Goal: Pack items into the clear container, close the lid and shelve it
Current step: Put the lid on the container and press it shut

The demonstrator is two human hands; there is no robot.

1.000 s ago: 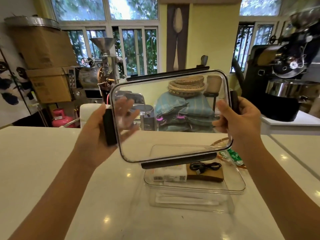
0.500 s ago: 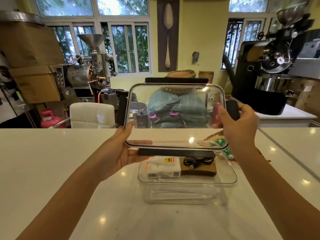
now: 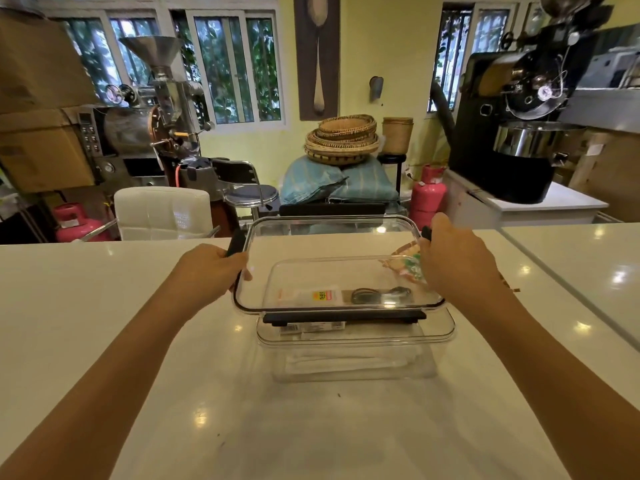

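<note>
A clear lid (image 3: 332,268) with black clips was held just above the clear container (image 3: 356,341); it was held nearly flat, with its near edge a little lower than its far edge; the lid was not yet pressed down. The left hand (image 3: 207,275) was closed around the lid's left side, by the black side clip (image 3: 235,242); the right hand (image 3: 453,261) was closed around the lid's right side, and most of the clip there was hidden by it. The long black clip (image 3: 344,317) on the near edge was seen just above the container's front rim; it could not be told if the two were touching.

The container was set on the white counter (image 3: 138,341), right in front of the person. Inside it, a white packet (image 3: 317,297) with a yellow and red label was seen through the lid; a coiled black cable (image 3: 377,295) was laid just beside it, to the right; something white and folded (image 3: 349,362) was seen lower down in the box. A bright snack bag (image 3: 407,263) was seen through the lid near the right hand; it could not be told whether it was in the container or beside it.
</note>
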